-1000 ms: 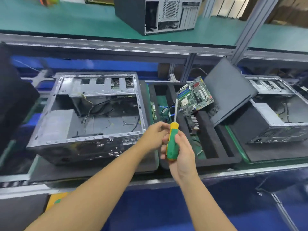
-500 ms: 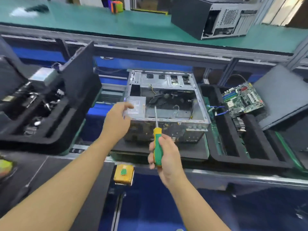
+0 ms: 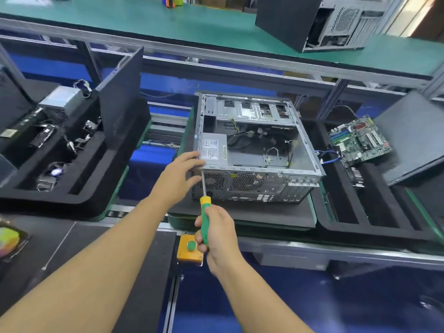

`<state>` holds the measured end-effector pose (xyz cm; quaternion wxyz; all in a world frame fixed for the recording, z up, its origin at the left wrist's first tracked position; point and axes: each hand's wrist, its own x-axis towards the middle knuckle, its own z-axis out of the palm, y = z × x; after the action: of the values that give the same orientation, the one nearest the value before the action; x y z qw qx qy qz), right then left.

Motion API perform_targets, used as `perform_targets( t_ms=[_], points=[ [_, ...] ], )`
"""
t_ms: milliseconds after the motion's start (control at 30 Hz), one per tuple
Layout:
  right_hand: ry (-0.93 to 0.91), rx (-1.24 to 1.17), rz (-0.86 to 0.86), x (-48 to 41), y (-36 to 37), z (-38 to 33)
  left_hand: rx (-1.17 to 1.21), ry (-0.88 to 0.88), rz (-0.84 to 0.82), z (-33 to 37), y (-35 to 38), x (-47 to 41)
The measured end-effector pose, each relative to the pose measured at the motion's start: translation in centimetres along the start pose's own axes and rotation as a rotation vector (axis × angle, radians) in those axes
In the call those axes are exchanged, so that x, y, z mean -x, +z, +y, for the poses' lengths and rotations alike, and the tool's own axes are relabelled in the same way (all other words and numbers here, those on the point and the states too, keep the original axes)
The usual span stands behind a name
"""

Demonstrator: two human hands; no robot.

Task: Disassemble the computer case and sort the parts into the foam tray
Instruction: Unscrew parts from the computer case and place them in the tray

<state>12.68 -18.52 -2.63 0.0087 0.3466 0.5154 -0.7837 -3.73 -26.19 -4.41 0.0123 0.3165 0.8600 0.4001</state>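
An open grey computer case [image 3: 302, 145] lies on its side on a black foam pad, rear panel toward me. A silver power supply [image 3: 215, 150] sits in its near left corner. My left hand [image 3: 179, 175] touches that corner with fingers spread. My right hand [image 3: 217, 233] grips the green and yellow handle of a screwdriver [image 3: 205, 212], whose tip meets the rear panel's upper left corner. To the right, a black foam tray [image 3: 360, 219] holds a green motherboard [image 3: 360, 140] and a dark side panel [image 3: 413, 135].
At left, another foam tray [image 3: 79, 188] holds a power supply [image 3: 61, 102], small parts and an upright panel. A yellow box with a green button [image 3: 191, 247] sits below the case. A closed black case [image 3: 310, 22] stands on the green upper shelf.
The view shifted left, so the case now lies in the middle. My left hand let go of the screwdriver and reached to the case corner. The screwdriver tip came up against the rear panel.
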Motion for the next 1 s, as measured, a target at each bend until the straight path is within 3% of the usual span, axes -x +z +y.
perform_targets(
  t_ms=[200,733,1000],
  points=[
    [-0.007,-0.020,0.019,-0.6,0.4,1.0,0.095,0.000,0.062,-0.3,0.7,-0.4],
    [0.054,-0.080,0.049,-0.5,0.7,1.2,0.063,0.026,0.073,-1.0,0.8,-0.6],
    [0.206,-0.601,-0.179,-0.8,-0.5,1.1,0.068,0.036,0.070,-0.9,0.8,-0.6]
  ],
)
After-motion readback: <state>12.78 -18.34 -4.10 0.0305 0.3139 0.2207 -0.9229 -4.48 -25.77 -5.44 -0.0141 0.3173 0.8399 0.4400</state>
